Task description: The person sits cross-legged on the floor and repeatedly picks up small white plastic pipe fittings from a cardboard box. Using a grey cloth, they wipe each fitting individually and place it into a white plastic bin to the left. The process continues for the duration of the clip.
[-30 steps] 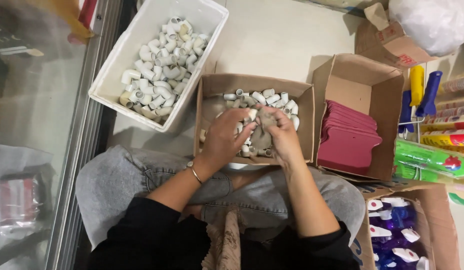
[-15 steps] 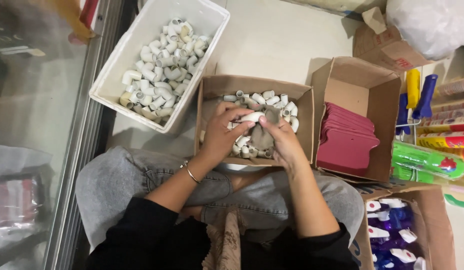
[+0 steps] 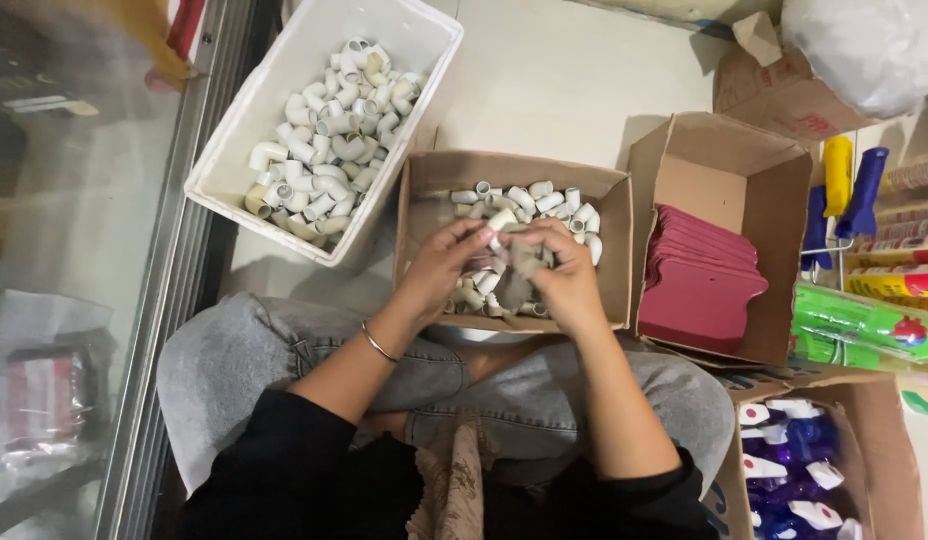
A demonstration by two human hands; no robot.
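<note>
I sit cross-legged on the floor with a small cardboard box (image 3: 419, 215) of white pipe fittings in front of my knees. Over this box my left hand (image 3: 439, 265) pinches a white elbow fitting (image 3: 502, 220) at its fingertips. My right hand (image 3: 566, 272) is closed around a grey cloth (image 3: 524, 262) pressed against that fitting. More white fittings (image 3: 564, 203) lie along the box's far side. A white plastic tub (image 3: 284, 70) full of the same fittings stands to the upper left.
An open cardboard box (image 3: 774, 185) with a stack of dark red cards (image 3: 699, 285) stands to the right. Spray bottles (image 3: 799, 470) fill a box at lower right. Green packages (image 3: 864, 325) and blue-yellow tools (image 3: 844, 190) sit far right; a glass panel (image 3: 74, 250) borders the left.
My hands have risen slightly and drawn together over the small box. The white fitting now sits between the fingertips against the cloth.
</note>
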